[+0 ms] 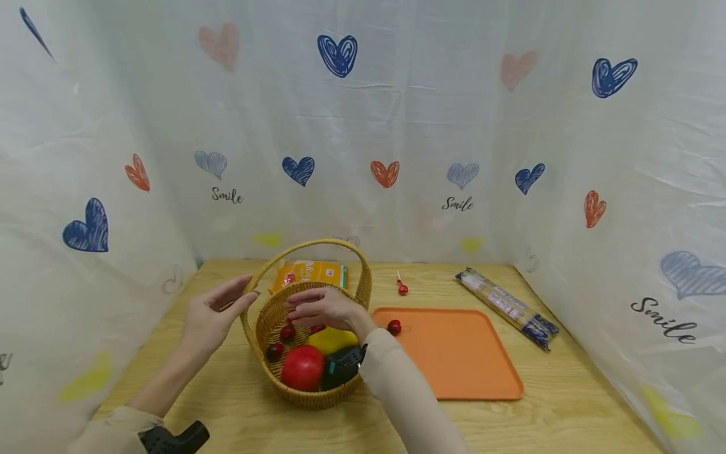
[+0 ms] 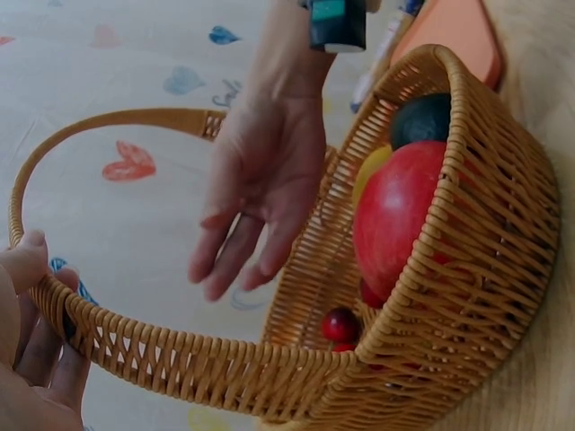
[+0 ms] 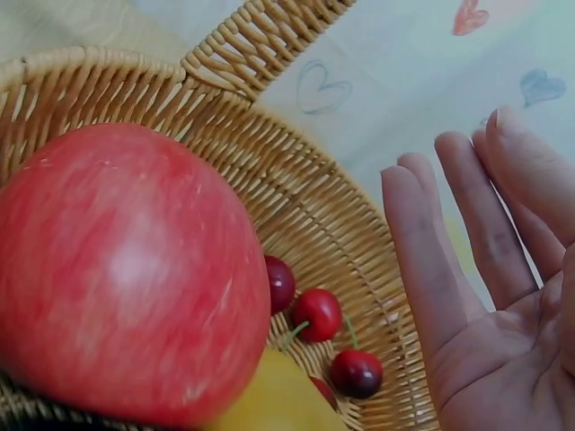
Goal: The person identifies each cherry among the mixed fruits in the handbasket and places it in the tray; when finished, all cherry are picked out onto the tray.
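A wicker basket (image 1: 309,398) stands on the table, its tall handle (image 2: 171,350) raised. My left hand (image 1: 212,318) grips one side of this handle, thumb and fingers around it. Above the basket's far half hovers my right hand (image 1: 329,309), fingers extended and apart, holding nothing. In the basket lie a large red fruit (image 3: 130,278), a yellow fruit (image 1: 331,341), a dark green one (image 2: 420,119) and several cherries (image 3: 357,373). In the head view the right wrist camera partly covers the dark green fruit, so its kind is unclear.
Right of the basket lies an orange tray (image 1: 454,356), with a cherry (image 1: 394,326) at its left part. Behind it is a small red thing (image 1: 403,289) with a pale stick. A long clear packet (image 1: 507,306) lies far right. An orange packet (image 1: 320,272) is behind the basket.
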`<state>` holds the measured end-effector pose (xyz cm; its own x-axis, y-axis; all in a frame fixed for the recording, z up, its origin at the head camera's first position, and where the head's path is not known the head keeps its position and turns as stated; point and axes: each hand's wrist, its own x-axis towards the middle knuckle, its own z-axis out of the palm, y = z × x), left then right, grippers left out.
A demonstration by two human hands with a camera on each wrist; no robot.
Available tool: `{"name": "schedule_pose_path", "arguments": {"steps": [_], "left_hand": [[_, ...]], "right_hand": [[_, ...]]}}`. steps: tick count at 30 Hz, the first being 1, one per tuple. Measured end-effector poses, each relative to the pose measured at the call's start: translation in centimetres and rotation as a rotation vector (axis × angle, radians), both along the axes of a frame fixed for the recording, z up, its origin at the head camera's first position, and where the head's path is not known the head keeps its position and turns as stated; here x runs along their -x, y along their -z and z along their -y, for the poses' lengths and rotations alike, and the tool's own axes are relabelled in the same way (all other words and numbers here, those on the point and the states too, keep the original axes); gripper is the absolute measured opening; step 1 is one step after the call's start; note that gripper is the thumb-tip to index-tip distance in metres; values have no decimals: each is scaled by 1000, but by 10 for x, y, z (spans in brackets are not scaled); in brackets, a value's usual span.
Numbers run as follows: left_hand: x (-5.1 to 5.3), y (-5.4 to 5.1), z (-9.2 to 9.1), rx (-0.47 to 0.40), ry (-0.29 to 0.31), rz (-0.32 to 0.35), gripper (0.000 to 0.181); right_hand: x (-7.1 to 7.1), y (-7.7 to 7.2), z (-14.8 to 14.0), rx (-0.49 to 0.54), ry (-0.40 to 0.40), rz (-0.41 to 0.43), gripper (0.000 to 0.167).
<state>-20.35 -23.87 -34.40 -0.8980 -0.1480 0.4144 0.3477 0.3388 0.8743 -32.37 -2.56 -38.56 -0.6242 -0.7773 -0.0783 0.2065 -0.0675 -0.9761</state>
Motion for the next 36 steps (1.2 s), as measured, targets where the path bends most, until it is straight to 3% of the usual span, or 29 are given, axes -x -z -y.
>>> {"name": "schedule_pose_path", "arguments": {"steps": [10,19,24,36], "left_hand": [[3,1,0,15,2,-2,46],[1,1,1,3,17,8,45],[1,0,1,-12,22,2,45],[1,1,2,-21,25,2,42]], "right_hand": [[10,8,18,18,101,0,41],[18,15,29,54,312,19,39],[17,21,37,50,366,10,37],[14,42,44,-122,478,-47,28]]}}
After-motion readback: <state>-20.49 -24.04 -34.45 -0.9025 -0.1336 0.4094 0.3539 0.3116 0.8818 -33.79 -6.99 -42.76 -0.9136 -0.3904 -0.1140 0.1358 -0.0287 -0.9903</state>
